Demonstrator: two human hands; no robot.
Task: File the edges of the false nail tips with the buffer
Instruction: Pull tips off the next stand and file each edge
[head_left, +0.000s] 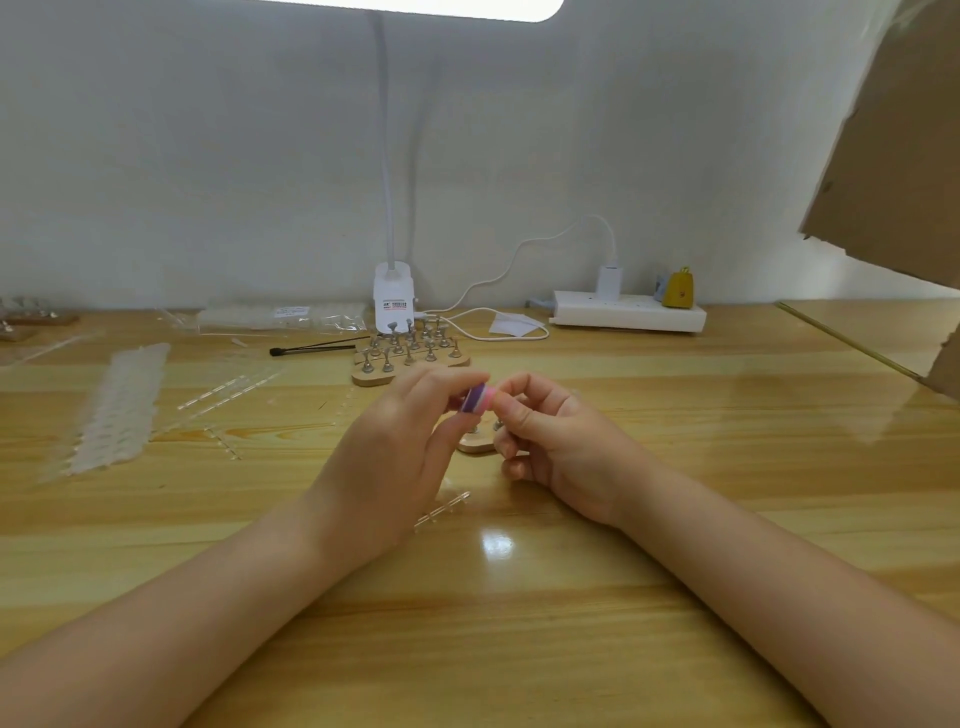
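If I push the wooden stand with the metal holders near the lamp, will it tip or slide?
The wooden stand looks low and flat, so it would probably slide. Its metal holders are thin and upright; they may wobble. The table looks glossy, which favours sliding.

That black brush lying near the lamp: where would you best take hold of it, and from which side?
Probably by the thin handle, near its middle, coming down from above. The black brush lies flat on the table, its length running left to right, with the thicker head at its left end. The stand of metal holders crowds the right end, so the middle leaves fingers more room.
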